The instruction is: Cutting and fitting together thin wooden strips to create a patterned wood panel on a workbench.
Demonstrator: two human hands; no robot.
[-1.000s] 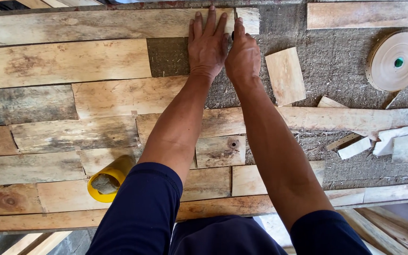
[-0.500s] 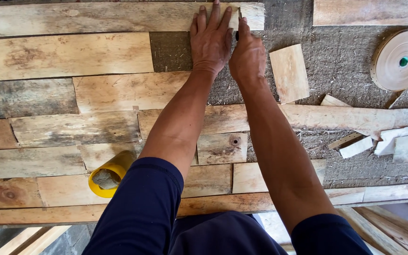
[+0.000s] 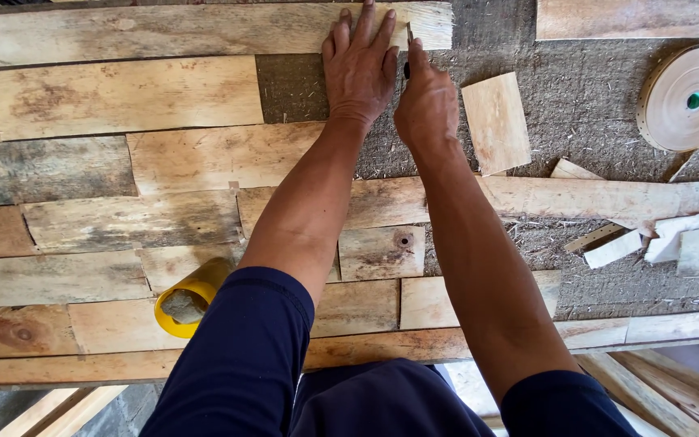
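My left hand (image 3: 359, 65) lies flat, fingers spread, on the right end of a long pale wooden sheet (image 3: 163, 32) at the top of the board. Right beside it my right hand (image 3: 426, 101) is closed around a small dark tool (image 3: 408, 57), its tip at the sheet's lower edge. Thin wooden veneer pieces (image 3: 123, 93) lie side by side over a coarse grey fibre board (image 3: 584, 97). A bare patch of the board (image 3: 289, 85) shows just left of my left hand.
A loose rectangular veneer piece (image 3: 495, 121) lies right of my right hand. A roll of pale tape (image 3: 685, 97) sits at the far right. A yellow cup (image 3: 184, 301) rests near my left elbow. White offcuts (image 3: 657, 239) lie at right.
Both hands have stayed on the top sheet's right end; the view has shifted slightly, with the hands a little higher in the picture.
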